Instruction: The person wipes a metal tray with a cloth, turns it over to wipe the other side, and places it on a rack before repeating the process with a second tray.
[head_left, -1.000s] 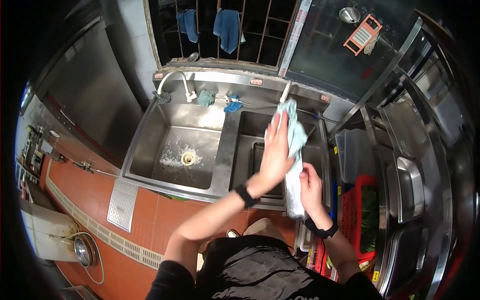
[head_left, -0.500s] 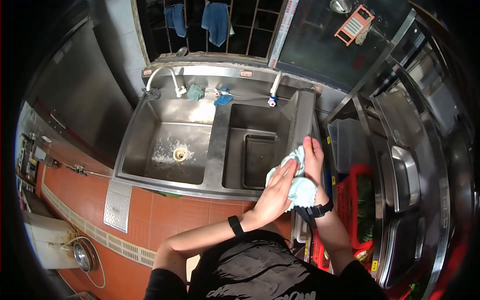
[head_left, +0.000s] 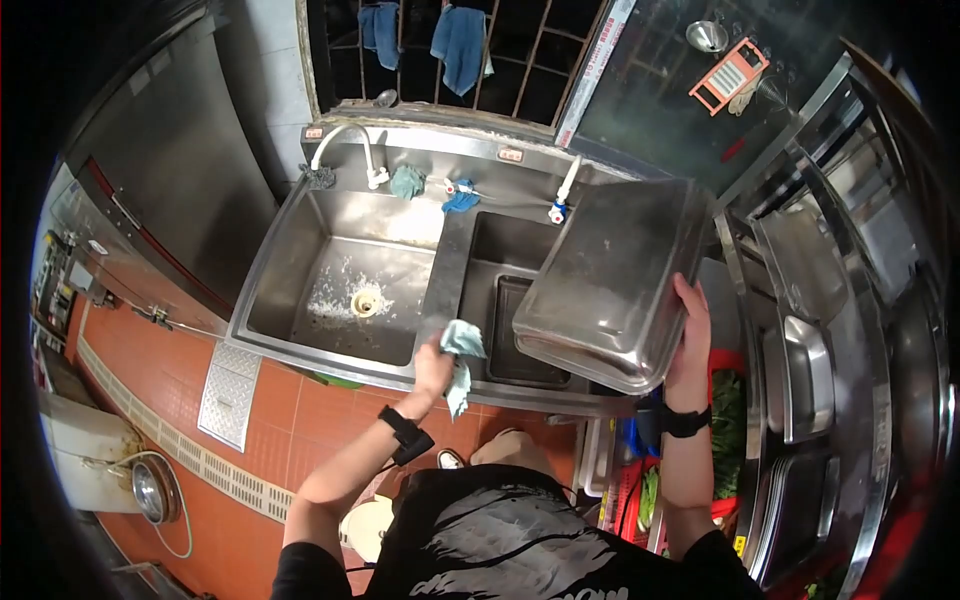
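Note:
A pale green cloth (head_left: 463, 345) is bunched in my left hand (head_left: 434, 368), over the front rim of the double steel sink (head_left: 440, 290); its lower end hangs down. My right hand (head_left: 692, 335) grips the right side of a deep steel pan (head_left: 610, 280), its fingers wrapped round the edge. The pan is tilted, with its outer bottom towards me, and covers part of the right basin. Inside that basin lies a dark rectangular tray (head_left: 520, 335). White scraps surround the drain (head_left: 366, 303) of the left basin.
Behind the sink are a curved faucet (head_left: 370, 160), a green rag (head_left: 408, 181) and a blue rag (head_left: 460, 196). On the right stands a rack with steel pans (head_left: 805, 375), beside a red basket (head_left: 728, 370) of greens. A grater (head_left: 730, 76) hangs on the back wall.
My hands have moved apart. The cloth has gone left with my left hand. My right hand has let go of the cloth and now holds the steel pan, raised and tilted over the right basin.

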